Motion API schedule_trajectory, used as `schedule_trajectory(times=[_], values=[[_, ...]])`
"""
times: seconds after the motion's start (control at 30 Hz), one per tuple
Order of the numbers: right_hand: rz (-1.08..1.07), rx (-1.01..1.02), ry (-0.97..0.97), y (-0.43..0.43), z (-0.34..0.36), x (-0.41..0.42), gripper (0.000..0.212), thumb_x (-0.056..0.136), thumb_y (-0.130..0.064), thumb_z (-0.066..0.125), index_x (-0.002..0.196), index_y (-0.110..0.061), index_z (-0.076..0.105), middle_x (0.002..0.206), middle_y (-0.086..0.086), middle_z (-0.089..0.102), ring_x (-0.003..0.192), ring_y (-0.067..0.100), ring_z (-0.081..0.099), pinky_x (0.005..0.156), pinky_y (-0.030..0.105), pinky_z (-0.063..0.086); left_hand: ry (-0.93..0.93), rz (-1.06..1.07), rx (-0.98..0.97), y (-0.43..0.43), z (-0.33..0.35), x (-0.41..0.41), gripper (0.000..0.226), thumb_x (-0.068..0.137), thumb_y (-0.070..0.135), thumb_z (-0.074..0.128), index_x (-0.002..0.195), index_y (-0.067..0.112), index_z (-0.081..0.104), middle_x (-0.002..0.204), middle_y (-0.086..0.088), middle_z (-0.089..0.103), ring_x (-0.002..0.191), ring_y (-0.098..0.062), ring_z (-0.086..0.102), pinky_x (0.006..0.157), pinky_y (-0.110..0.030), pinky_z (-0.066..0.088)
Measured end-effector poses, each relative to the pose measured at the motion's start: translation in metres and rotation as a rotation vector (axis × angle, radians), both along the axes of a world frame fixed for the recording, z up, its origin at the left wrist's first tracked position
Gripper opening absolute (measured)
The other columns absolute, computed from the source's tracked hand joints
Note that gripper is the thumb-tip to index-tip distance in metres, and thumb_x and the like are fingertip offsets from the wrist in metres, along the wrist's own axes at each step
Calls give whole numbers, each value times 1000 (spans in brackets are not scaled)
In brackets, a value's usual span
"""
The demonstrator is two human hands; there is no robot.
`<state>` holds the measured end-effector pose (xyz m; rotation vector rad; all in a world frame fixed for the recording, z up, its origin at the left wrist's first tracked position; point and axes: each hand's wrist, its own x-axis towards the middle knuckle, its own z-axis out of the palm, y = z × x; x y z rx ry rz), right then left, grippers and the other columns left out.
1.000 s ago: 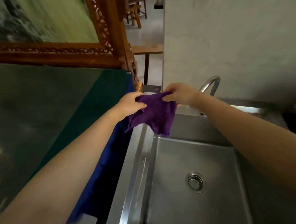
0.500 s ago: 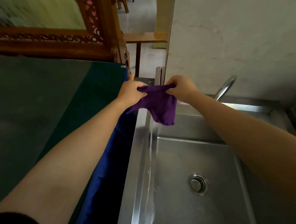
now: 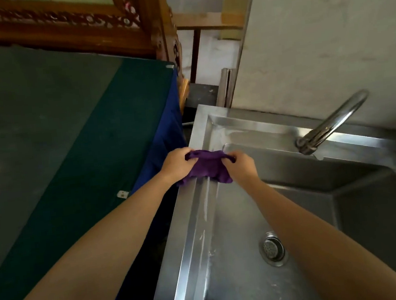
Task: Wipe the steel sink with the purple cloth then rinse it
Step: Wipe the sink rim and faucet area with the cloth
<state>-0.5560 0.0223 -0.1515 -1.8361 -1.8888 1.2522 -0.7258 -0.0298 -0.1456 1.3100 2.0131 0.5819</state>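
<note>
Purple cloth (image 3: 206,168) is dead center of the frame, bunched up btw both hands, right over the left rim of the steel sink (image 3: 191,236), not far from its far-left corner. Left grip (image 3: 177,163) has its fingers curled round the cloth's left end. Right grip (image 3: 241,167) does the same on the right end, knuckles up, thumb tucked into the fabric. So both grips are clamped on the cloth and nothing else. The cloth's lower edge sags down onto the rim ledge. Can't tell if it's actually pressing the steel or just brushing it, tbh.

Sink fills the lower right of the frame. The basin looks wet w/ streaks along the left wall, and the round drain (image 3: 273,248) sits in the floor of it, just left of the right forearm. Faucet (image 3: 331,123) is at mid right on the back ledge, curved spout arching up and away toward the pale wall (image 3: 327,38). No water coming out afaict.

Left half of the frame is a desk (image 3: 56,140) w/ a dark green top, and a blue cloth skirt (image 3: 168,133) hangs off its edge, just beside the sink. A carved wooden frame (image 3: 69,24) runs across the upper left behind it.
</note>
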Motion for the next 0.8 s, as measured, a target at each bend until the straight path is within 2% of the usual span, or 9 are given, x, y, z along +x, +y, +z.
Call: schedule_trajectory(times=[0.13,0.23,0.33,0.43,0.5,0.6,0.67,0.73,0.8], values=[[28,288,-197,3,-7,-7,32,92,-23,52,119,-7,51,123,13,50,114,30,47,95,41,44,82,184,60,6,-17,1,27,88,21,60,111,6,61,109,-16,60,98,-30,58,78,-33,44],[434,567,-132,-5,-20,-10,39,91,-24,44,128,-16,50,132,8,50,120,29,45,103,44,39,68,286,112,5,-22,6,29,88,20,61,114,7,58,114,-16,54,99,-29,57,79,-26,39],[780,453,-192,-12,-40,-10,48,98,-32,31,146,-29,26,156,-2,23,142,23,23,118,43,15,101,259,235,-10,-24,14,34,91,16,54,125,8,52,124,-15,50,112,-28,51,92,-27,40],[710,414,-238,-11,-52,-11,51,100,-32,31,148,-34,12,158,-8,10,143,19,17,119,40,11,393,102,341,-38,-36,27,46,94,18,48,139,9,41,145,-15,41,133,-28,38,110,-38,33],[590,393,-296,-14,-53,-16,51,100,-35,26,148,-36,8,158,-10,12,140,19,19,117,39,15,498,-34,266,-59,-47,38,50,98,28,36,145,12,32,154,-12,27,142,-27,26,116,-41,24],[428,373,-334,-23,-48,-24,49,99,-36,28,148,-29,21,153,-5,27,132,24,27,110,40,26,535,-155,65,-79,-60,46,65,93,47,8,149,14,6,159,-10,5,147,-24,5,120,-41,14],[425,471,-329,-29,-46,-21,45,98,-31,36,141,-21,38,140,3,46,121,27,39,101,40,36,533,-188,-7,-82,-66,43,67,87,51,-4,144,17,-9,159,-8,-4,147,-21,-6,120,-40,10],[487,576,-313,-31,-45,-15,38,94,-26,47,129,-13,52,121,8,58,109,29,48,94,41,41,529,-198,-12,-83,-66,41,70,85,51,-7,146,17,-7,160,-7,-3,147,-20,-9,121,-38,6],[508,692,-307,-27,-47,-10,37,85,-25,60,119,-10,57,112,11,59,102,31,52,89,42,43,539,-206,-1,-81,-65,41,73,86,51,-7,149,14,1,160,-6,0,147,-19,-7,121,-35,2]])
